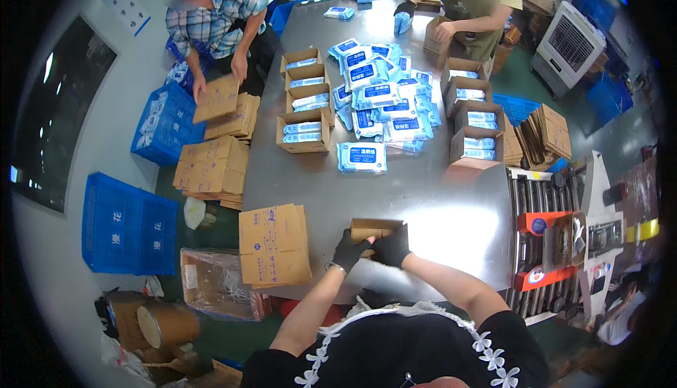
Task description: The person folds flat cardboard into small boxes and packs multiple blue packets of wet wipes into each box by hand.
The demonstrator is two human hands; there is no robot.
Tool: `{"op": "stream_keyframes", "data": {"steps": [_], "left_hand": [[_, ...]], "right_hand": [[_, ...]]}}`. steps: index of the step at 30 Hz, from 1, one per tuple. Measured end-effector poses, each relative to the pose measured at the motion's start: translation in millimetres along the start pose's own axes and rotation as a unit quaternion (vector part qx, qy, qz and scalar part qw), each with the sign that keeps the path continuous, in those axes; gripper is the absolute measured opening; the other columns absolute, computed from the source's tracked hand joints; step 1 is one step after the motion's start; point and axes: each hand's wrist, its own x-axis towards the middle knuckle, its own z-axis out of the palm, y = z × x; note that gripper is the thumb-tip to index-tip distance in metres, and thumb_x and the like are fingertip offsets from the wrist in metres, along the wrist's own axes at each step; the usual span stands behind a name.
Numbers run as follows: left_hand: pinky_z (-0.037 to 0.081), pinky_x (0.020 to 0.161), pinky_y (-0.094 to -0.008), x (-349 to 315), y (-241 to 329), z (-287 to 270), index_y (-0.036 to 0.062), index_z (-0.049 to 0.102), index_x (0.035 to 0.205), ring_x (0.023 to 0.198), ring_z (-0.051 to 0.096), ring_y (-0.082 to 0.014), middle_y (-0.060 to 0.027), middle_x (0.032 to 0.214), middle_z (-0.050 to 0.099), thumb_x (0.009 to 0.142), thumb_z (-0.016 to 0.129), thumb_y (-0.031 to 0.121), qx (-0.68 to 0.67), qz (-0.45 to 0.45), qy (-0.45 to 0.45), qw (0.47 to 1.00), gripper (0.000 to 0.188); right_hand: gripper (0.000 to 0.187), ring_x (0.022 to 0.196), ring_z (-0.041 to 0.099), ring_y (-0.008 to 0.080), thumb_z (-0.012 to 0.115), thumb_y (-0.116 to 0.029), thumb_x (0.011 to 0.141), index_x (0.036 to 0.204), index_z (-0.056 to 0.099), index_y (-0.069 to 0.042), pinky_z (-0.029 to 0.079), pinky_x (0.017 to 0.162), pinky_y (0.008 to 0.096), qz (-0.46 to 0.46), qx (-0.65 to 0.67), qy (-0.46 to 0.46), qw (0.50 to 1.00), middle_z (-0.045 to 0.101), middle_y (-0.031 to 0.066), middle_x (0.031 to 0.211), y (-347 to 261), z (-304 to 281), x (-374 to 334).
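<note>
At the table's near edge, a small open cardboard box [375,224] is between my two black-gloved hands. My left hand [348,251] is closed on its near left side. Opposite it, my right hand [391,248] grips the near right corner, and the two hands almost meet. The box's lower part is hidden behind the gloves. To the left lies a stack of flattened cartons [273,245]. Farther up the table, a single blue-and-white wipes pack [362,157] lies in front of a heap of similar packs [377,95].
Cardboard boxes holding packs line the steel table [296,183] on the left [302,131] and right [477,147]. A person [218,21] at left holds a flat carton; another [479,14] at far right handles a box. A roller conveyor [557,198] adjoins the right side.
</note>
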Motion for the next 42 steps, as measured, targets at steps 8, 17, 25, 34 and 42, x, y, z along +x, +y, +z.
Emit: {"op": "stream_keyframes", "data": {"steps": [8, 17, 25, 34, 42], "left_hand": [[0.049, 0.078, -0.0517, -5.9, -6.0, 15.8, 0.0080, 0.058, 0.118, 0.091, 0.061, -0.0442, -0.0238, 0.099, 0.065, 0.085, 0.049, 0.014, 0.112, -0.090, 0.151, 0.978, 0.034], [0.050, 0.085, -0.0444, -4.5, 9.1, 17.0, 0.0091, 0.059, 0.122, 0.101, 0.062, -0.0372, -0.0195, 0.110, 0.065, 0.086, 0.049, 0.008, 0.068, -0.105, 0.183, 0.975, 0.038], [0.050, 0.086, -0.0438, -4.3, 5.0, 22.1, 0.0103, 0.060, 0.121, 0.103, 0.061, -0.0366, -0.0174, 0.113, 0.064, 0.090, 0.048, 0.011, 0.087, -0.116, 0.166, 0.975, 0.034], [0.049, 0.086, -0.0476, 9.8, -8.7, 36.2, 0.0095, 0.055, 0.126, 0.098, 0.061, -0.0399, -0.0193, 0.110, 0.064, 0.089, 0.046, 0.014, 0.121, -0.005, 0.171, 0.978, 0.039], [0.050, 0.080, -0.0467, 30.6, -36.8, 50.6, 0.0093, 0.060, 0.113, 0.093, 0.064, -0.0384, -0.0212, 0.097, 0.066, 0.087, 0.054, 0.032, 0.096, 0.059, 0.050, 0.992, 0.035]], "right_hand": [[0.028, 0.110, 0.054, 0.0390, 0.056, -0.011, 0.084, 0.111, 0.063, -0.011, 0.041, 0.095, 0.0471, -0.103, -0.115, 0.338, 0.928, 0.057, 0.0204, 0.119, 71.0, -123.5, 146.9], [0.084, 0.138, 0.031, 0.0373, 0.066, -0.008, 0.075, 0.146, 0.032, -0.035, 0.012, 0.113, 0.0607, -0.117, -0.354, 0.199, 0.906, 0.027, 0.0130, 0.154, 176.0, -244.0, 304.2], [0.090, 0.119, 0.052, 0.0321, 0.082, -0.023, 0.065, 0.142, 0.036, -0.025, 0.035, 0.102, 0.0552, -0.064, -0.402, 0.111, 0.906, 0.052, 0.0116, 0.129, 139.8, -242.7, 374.0], [0.103, 0.115, 0.055, 0.0330, 0.085, -0.028, 0.062, 0.145, 0.028, -0.009, 0.044, 0.097, 0.0441, -0.123, 0.064, 0.260, 0.955, 0.052, 0.0174, 0.129, 105.9, -238.8, 210.1], [0.074, 0.078, 0.062, 0.0369, 0.068, -0.025, 0.081, 0.145, 0.033, -0.013, 0.050, 0.073, 0.0414, -0.115, -0.021, 0.085, 0.990, 0.064, 0.0170, 0.100, 10.5, -101.2, -60.9]]}}
